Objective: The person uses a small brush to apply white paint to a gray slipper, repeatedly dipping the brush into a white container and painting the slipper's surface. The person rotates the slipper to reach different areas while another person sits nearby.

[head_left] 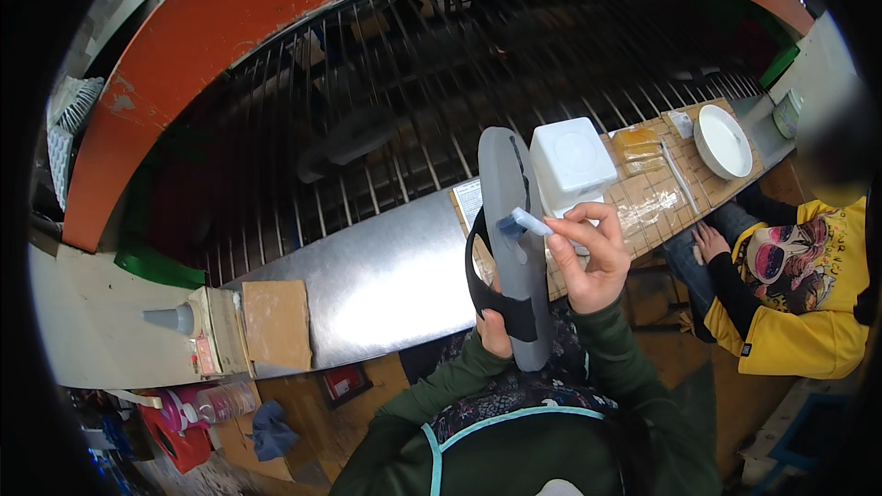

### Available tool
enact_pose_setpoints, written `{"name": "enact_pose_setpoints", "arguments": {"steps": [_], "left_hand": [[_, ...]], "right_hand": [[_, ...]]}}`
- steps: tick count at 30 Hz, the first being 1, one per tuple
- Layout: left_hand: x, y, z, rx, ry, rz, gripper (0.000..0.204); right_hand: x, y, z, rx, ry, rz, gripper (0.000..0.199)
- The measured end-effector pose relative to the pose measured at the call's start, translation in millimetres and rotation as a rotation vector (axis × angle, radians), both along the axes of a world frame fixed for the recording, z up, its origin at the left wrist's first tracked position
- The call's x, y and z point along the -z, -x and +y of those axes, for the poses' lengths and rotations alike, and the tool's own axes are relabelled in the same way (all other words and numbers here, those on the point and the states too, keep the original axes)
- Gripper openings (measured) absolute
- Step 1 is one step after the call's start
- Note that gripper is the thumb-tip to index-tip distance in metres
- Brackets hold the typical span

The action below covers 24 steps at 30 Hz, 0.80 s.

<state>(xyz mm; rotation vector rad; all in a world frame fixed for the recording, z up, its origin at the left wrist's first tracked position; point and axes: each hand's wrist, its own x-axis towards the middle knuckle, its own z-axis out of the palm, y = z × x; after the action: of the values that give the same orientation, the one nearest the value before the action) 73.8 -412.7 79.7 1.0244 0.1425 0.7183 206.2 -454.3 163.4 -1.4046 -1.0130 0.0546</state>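
My left hand [495,334] grips a grey slide sandal [503,174] by its edge near the heavy black strap, and the sandal stands upright, toe end away from me. In a pinch, my right hand [595,262] holds a small pale-blue piece with a dark end [531,221]. Its dark end meets the sandal's face just above the middle; whether it is a short brush or a folded cloth I cannot tell. Just beyond my right hand stands a white plastic container [571,163], partly behind the fingers.
A metal ledge [367,289] runs before dark conveyor rollers [404,170], carrying a cardboard piece [277,324]. On the woven mat [648,207] lie an amber packet [638,147], a white stick [678,176] and a white bowl [722,141]. Another person in yellow [808,312] sits at right.
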Motion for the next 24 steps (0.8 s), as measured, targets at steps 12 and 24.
{"name": "enact_pose_setpoints", "arguments": {"steps": [12, 24], "left_hand": [[17, 11, 15, -0.05, -0.311, 0.072, 0.102], [28, 13, 34, -0.276, -0.9, -0.06, 0.059]], "right_hand": [[-25, -34, 13, -0.019, -0.002, -0.058, 0.017], [-41, -70, 14, -0.057, 0.05, -0.239, 0.015]]}}
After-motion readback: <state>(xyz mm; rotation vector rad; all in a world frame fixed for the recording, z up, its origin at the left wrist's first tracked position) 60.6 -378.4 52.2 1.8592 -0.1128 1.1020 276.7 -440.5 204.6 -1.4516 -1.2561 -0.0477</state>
